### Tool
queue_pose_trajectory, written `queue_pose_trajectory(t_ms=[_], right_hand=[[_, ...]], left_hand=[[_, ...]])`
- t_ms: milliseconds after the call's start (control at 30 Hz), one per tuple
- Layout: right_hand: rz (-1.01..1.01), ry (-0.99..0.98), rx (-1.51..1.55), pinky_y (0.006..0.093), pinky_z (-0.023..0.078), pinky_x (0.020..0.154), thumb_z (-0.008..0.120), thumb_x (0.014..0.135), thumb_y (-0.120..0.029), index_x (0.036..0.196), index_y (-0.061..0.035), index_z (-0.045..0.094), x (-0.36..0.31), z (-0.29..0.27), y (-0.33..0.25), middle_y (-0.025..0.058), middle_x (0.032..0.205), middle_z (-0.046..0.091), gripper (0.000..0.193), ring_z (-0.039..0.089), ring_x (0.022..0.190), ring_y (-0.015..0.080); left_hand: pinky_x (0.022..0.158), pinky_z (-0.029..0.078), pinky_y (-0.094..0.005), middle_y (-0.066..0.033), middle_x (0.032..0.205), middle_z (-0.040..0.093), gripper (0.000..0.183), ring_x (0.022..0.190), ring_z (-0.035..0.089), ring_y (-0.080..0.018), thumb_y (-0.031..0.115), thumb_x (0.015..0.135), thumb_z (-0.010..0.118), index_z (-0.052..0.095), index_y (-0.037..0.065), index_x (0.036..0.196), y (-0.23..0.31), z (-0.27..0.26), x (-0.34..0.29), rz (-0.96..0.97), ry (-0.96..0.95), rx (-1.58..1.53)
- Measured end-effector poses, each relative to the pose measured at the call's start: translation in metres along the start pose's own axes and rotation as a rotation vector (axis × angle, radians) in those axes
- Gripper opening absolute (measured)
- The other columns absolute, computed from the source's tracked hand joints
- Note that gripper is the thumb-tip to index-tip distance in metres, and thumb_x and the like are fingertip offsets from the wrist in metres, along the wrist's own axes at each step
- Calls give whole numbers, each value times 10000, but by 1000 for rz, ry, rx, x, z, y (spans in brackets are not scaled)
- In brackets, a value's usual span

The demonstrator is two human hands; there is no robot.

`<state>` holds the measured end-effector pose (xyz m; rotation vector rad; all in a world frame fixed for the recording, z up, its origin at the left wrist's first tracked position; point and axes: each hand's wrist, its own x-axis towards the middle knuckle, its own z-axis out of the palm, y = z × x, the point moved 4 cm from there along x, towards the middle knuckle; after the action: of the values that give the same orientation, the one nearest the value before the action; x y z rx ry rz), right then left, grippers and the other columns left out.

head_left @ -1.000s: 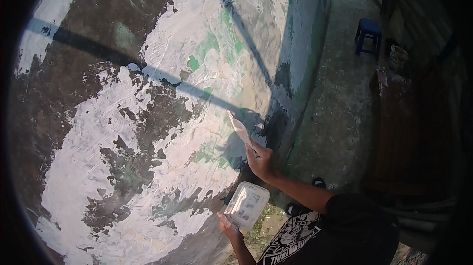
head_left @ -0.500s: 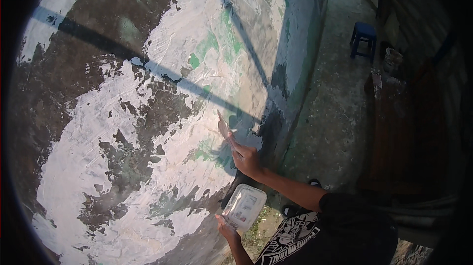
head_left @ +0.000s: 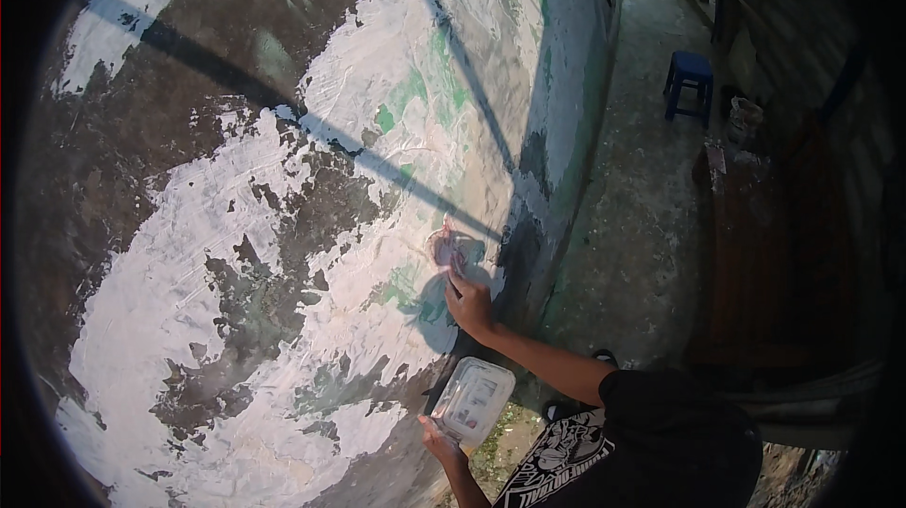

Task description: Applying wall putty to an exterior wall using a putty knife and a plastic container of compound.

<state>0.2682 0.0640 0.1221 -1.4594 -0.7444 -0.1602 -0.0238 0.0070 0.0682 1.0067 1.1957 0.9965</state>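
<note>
My right hand (head_left: 469,308) is closed around a scraper (head_left: 444,247) smeared with white putty. Its blade is at the wall (head_left: 217,225), over a patch of pale filler just below a diagonal shadow. Lower down, my left hand (head_left: 440,438) grips a clear plastic food container (head_left: 478,400) by its near-left edge. The container is tilted beside the foot of the wall, and how much putty it holds is hard to make out. Rough white putty covers much of the wall, with bare dark grey and green patches between.
A concrete walkway (head_left: 628,177) runs along the wall's right side. On it stand a blue plastic stool (head_left: 690,85) and a stained bucket (head_left: 745,118). A dark wooden bench (head_left: 764,262) lies along the right. My sandalled feet are near the wall's base.
The scraper has turned from edge-on to show its blade face and shifted slightly right along the wall. My left hand still holds the container; the view has shifted a little.
</note>
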Motion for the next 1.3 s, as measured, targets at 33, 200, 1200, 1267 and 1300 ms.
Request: queue_pose_trajectory(t_ms=[33, 200, 1200, 1267, 1300], right_hand=[[-15, -60, 31, 417, 475, 577, 619, 832, -25, 1300, 39, 542, -9, -3, -9, 265, 780, 606, 479, 620, 682, 394], [88, -149, 99, 379, 502, 614, 609, 842, -2, 1292, 32, 554, -17, -32, -14, 282, 891, 628, 454, 655, 719, 377], [326, -126, -60, 284, 508, 787, 533, 834, 23, 1345, -78, 539, 5, -11, 9, 286, 1133, 616, 522, 641, 1048, 352], [-2, 16, 148, 286, 507, 817, 531, 846, 17, 1334, -80, 555, -15, -14, -10, 278, 1106, 633, 498, 654, 1048, 334], [0, 18, 144, 286, 507, 817, 531, 846, 17, 1334, -80, 555, -27, -17, -12, 278, 1106, 633, 498, 654, 1048, 334]], left_hand=[[533, 607, -432, -197, 928, 662, 615, 697, 677, -274, 500, 1005, 409, 597, -85, 1046, 1, -2, -2, -4, -17, -6], [533, 610, -438, -206, 922, 667, 625, 708, 685, -287, 497, 1007, 401, 592, -97, 1053, 2, -8, 0, 5, -42, -32], [536, 603, -384, -169, 862, 666, 610, 658, 662, -234, 469, 1016, 408, 614, -105, 1001, -21, -36, 16, 24, -151, 23], [529, 607, -393, -152, 820, 665, 595, 620, 653, -222, 460, 1021, 403, 613, -93, 957, -21, -37, 16, 66, -155, 18], [532, 607, -393, -158, 830, 668, 594, 622, 654, -224, 457, 1023, 397, 610, -96, 979, -19, -36, 15, 13, -178, 12]])
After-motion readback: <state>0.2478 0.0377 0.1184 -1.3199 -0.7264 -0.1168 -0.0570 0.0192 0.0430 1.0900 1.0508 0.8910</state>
